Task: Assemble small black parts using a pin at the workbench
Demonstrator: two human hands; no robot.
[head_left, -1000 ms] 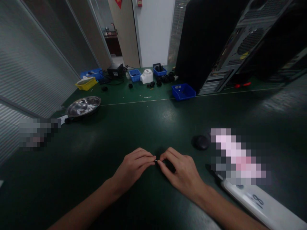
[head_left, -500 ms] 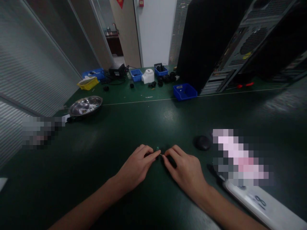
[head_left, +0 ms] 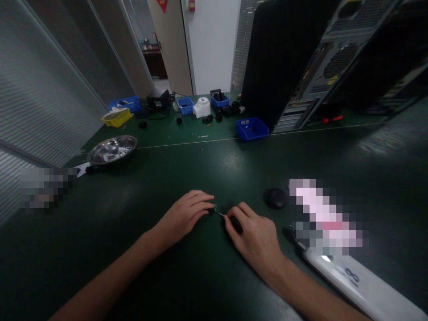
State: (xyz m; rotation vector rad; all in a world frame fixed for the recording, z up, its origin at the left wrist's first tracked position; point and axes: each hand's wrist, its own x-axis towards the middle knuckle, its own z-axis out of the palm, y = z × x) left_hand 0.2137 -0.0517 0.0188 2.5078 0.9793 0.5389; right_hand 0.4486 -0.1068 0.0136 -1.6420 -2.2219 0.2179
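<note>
My right hand is closed around a screwdriver with a black handle; its thin metal shaft points left from my fingertips. A small green part lies on the dark green tabletop just beyond the tip. Whether the tip touches it, I cannot tell. My left hand is held flat beside this part, fingers stretched out, with the fingertips at its left side. Something small and dark under those fingertips is too hidden to name.
A black rounded object lies right of my right hand, near a white case marked 18. A metal bowl with scraps stands at left. Blue bins, a yellow tray, a white housing and computer towers line the back.
My left hand has loosened its closed fingers and drawn slightly left, exposing the green part. More of the screwdriver shaft shows in my right hand. The view has shifted slightly.
</note>
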